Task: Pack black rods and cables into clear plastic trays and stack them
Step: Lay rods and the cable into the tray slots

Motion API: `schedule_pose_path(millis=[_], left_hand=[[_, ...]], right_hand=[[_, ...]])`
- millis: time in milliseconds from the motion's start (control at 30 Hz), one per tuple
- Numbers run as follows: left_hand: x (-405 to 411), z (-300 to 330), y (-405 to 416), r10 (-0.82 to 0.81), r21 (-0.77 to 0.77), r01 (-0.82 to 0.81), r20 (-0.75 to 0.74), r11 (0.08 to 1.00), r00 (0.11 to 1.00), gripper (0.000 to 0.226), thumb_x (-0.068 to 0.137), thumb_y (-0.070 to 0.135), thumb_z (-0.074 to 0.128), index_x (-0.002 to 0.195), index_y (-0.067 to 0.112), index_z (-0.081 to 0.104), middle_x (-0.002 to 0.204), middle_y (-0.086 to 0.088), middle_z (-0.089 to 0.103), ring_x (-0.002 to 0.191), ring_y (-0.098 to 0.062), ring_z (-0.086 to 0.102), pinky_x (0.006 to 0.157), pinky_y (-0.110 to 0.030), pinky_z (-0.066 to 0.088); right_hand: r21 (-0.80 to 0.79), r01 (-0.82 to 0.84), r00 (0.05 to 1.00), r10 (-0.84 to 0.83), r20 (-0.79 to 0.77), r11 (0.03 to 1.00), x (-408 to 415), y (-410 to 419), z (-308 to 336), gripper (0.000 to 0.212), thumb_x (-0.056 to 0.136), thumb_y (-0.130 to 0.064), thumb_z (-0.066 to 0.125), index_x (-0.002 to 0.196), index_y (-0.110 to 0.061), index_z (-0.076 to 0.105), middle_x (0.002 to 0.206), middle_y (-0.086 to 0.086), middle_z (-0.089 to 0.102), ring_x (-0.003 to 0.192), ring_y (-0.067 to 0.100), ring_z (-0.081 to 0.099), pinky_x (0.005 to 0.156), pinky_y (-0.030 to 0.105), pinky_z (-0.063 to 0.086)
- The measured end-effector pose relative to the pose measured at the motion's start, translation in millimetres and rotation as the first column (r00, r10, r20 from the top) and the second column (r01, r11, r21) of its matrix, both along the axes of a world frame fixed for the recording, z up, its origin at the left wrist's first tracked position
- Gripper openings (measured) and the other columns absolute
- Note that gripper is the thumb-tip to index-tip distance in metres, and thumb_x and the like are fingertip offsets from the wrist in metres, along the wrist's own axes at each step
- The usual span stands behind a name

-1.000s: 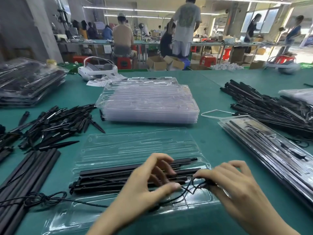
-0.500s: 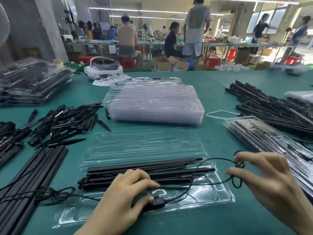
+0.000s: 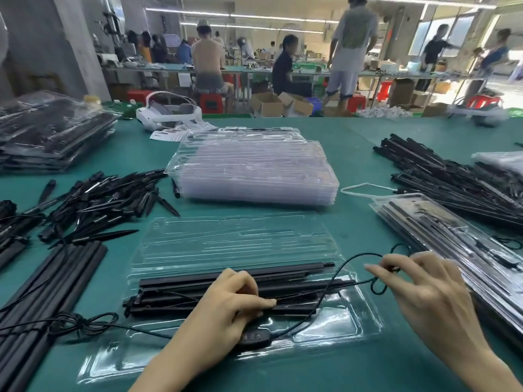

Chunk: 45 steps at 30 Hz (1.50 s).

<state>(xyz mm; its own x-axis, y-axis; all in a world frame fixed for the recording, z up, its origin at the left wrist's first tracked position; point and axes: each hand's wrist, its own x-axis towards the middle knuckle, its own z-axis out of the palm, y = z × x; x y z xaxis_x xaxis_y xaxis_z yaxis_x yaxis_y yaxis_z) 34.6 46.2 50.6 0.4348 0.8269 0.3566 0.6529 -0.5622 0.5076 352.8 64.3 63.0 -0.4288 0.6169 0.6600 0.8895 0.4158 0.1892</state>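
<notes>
An open clear plastic tray [image 3: 232, 244], thin, glossy and ribbed with long moulded channels, lies at the near edge of the green worktop [image 3: 353, 142], and slim matte black rods [image 3: 175, 295] lie side by side along its near half. The left hand [image 3: 237, 301] presses curled fingers down on the rods beside a small black controller [image 3: 252, 336], while the right hand [image 3: 424, 290] pinches a loop of the thin black cable [image 3: 336, 264] just off the tray's right end. Compared with half a second ago, the left hand's fingers have curled tighter over the rods and the right hand has drawn closer to the tray.
</notes>
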Motion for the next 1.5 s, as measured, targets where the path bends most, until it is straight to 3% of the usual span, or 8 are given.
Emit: schedule_pose_path(millis=[133, 200, 367, 567, 733, 1100, 1300, 1500], left_hand=[[0, -4, 0, 0.068, 0.063, -0.063, -0.088, 0.996, 0.994, 0.034, 0.086, 0.023, 0.062, 0.114, 0.042, 0.068, 0.119, 0.017, 0.055, 0.116, 0.000, 0.039, 0.096, -0.022, 0.025], [0, -5, 4, 0.019, -0.038, -0.025, -0.167, 0.999, 0.986, 0.047, 0.099, 0.028, 0.045, 0.140, 0.048, 0.035, 0.145, 0.030, 0.029, 0.140, 0.007, 0.012, 0.113, -0.018, 0.006], [-3, -7, 7, -0.012, -0.171, -0.065, -0.417, 0.983, 0.909, 0.047, 0.097, 0.054, 0.010, 0.139, 0.059, -0.010, 0.138, 0.049, -0.018, 0.130, 0.014, -0.033, 0.110, -0.024, -0.027], [9, -3, -1, 0.080, -0.190, -0.200, -0.503, 0.961, 0.861, 0.047, 0.100, 0.048, 0.008, 0.135, 0.056, -0.022, 0.136, 0.047, -0.027, 0.130, 0.005, -0.038, 0.111, -0.049, -0.025], [11, -4, -4, 0.107, -0.227, -0.215, -0.412, 0.950, 0.905, 0.044, 0.100, 0.047, 0.007, 0.137, 0.058, -0.014, 0.138, 0.049, -0.021, 0.131, 0.010, -0.035, 0.109, -0.049, -0.028], [11, -8, -7, 0.161, -0.160, -0.247, -0.420, 0.956, 0.893, 0.043, 0.101, 0.047, 0.008, 0.131, 0.060, -0.019, 0.138, 0.048, -0.022, 0.131, 0.008, -0.035, 0.110, -0.048, -0.026], [11, -9, -7, 0.161, -0.156, -0.244, -0.414, 0.957, 0.896, 0.044, 0.101, 0.047, 0.009, 0.133, 0.059, -0.018, 0.138, 0.047, -0.021, 0.131, 0.008, -0.034, 0.109, -0.047, -0.026], [10, -10, -6, 0.159, -0.162, -0.243, -0.407, 0.956, 0.899, 0.045, 0.101, 0.047, 0.010, 0.136, 0.059, -0.014, 0.139, 0.048, -0.020, 0.131, 0.010, -0.034, 0.109, -0.046, -0.026]], right_hand=[[-0.055, -0.047, 0.984, 0.037, -0.176, 0.997, -5, 2, 4, 0.033, 0.076, -0.007, 0.060, 0.103, -0.016, 0.075, 0.094, -0.002, 0.066, 0.078, 0.024, 0.050, 0.067, 0.042, 0.044], [-0.077, -0.089, 0.985, 0.077, -0.151, 0.993, -1, 2, 7, 0.031, 0.082, -0.013, 0.053, 0.103, -0.016, 0.075, 0.096, -0.003, 0.066, 0.081, 0.023, 0.049, 0.068, 0.042, 0.047], [-0.132, -0.086, 0.994, 0.094, 0.055, 0.988, 10, -2, 12, 0.037, 0.080, -0.017, 0.047, 0.103, -0.022, 0.076, 0.115, 0.003, 0.067, 0.095, 0.029, 0.055, 0.073, 0.047, 0.051], [-0.300, -0.134, 0.971, 0.064, -0.230, 0.945, -9, -26, 22, 0.040, 0.090, -0.034, 0.059, 0.130, -0.028, 0.059, 0.068, -0.008, 0.049, 0.053, 0.014, 0.046, 0.058, 0.021, 0.038], [-0.447, -0.459, 0.499, -0.193, -0.845, 0.768, -41, -36, 19, 0.030, 0.076, -0.020, 0.073, 0.098, -0.037, 0.064, 0.049, 0.008, 0.046, 0.037, 0.016, 0.042, 0.041, 0.014, 0.039], [-0.393, -0.835, 0.108, -0.585, -0.804, 0.385, -38, -30, 27, 0.040, 0.069, -0.016, 0.061, 0.107, -0.019, 0.073, 0.073, 0.022, 0.052, 0.047, 0.013, 0.052, 0.037, 0.013, 0.037], [-0.406, -0.851, 0.235, -0.451, -0.861, 0.333, -30, -36, 29, 0.053, 0.074, 0.008, 0.060, 0.114, -0.025, 0.070, 0.080, 0.018, 0.063, 0.068, 0.021, 0.064, 0.060, 0.022, 0.054], [-0.402, -0.537, 0.666, 0.080, -0.742, 0.742, -35, -23, 30, 0.030, 0.067, -0.028, 0.078, 0.096, -0.037, 0.075, 0.077, -0.007, 0.059, 0.067, 0.009, 0.053, 0.067, 0.019, 0.043]])
